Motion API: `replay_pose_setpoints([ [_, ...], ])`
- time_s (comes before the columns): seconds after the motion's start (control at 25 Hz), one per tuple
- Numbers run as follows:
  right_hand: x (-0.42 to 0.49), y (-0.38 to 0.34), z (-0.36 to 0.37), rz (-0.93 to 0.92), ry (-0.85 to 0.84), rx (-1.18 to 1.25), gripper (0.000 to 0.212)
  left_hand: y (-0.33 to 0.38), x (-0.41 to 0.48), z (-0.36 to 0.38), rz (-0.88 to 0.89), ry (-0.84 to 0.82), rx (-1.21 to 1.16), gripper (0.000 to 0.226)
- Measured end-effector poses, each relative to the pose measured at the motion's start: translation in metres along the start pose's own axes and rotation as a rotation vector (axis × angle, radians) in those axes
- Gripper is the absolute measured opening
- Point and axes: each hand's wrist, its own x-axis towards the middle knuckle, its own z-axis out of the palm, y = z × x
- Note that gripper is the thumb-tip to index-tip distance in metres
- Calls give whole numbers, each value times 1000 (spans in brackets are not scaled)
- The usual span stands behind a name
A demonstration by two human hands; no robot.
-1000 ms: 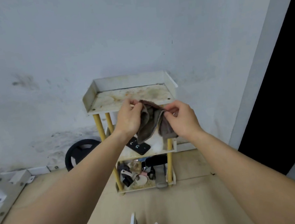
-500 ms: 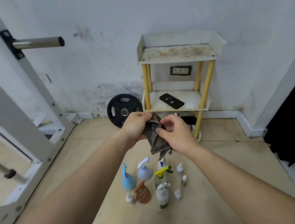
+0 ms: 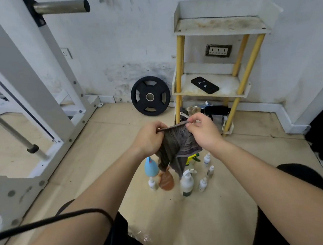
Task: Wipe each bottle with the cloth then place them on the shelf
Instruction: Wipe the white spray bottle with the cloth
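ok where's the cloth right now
Head view, centre: the cloth hangs between the left hand and right hand, pinching its top edge, above the bottles on the floor.

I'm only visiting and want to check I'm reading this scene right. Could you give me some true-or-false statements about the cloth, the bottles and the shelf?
1. The left hand and the right hand both hold the dark grey cloth. True.
2. The small plastic bottles stand on the white shelf unit with yellow legs. False: they stand on the floor, below the cloth.
3. A round black weight plate leans against the wall. True.
4. The flat black device lies on the floor. False: it lies on the unit's middle shelf.
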Motion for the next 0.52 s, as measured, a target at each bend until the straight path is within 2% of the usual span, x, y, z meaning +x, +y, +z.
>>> replay_pose_setpoints([
  [0.12, -10, 9, -4, 5, -81, -88, 15, -12, 1, 3, -2, -31, 39, 24],
  [0.28, -14, 45, -20, 76, -304, -75, 35, -22, 8, 20, -30, -113, -122, 23],
  [0.36, -6, 69, -20, 97, -413, -134, 27, -24, 14, 32, -64, -182, -171, 23],
  [0.44, 3, 90, -15, 143, -398, -104, 10, -27, 23, 46, -96, -221, -213, 27],
  [0.52, 10, 108, -11, 248, -309, 77, 19, -31, 31, 62, -134, -227, -286, 36],
])
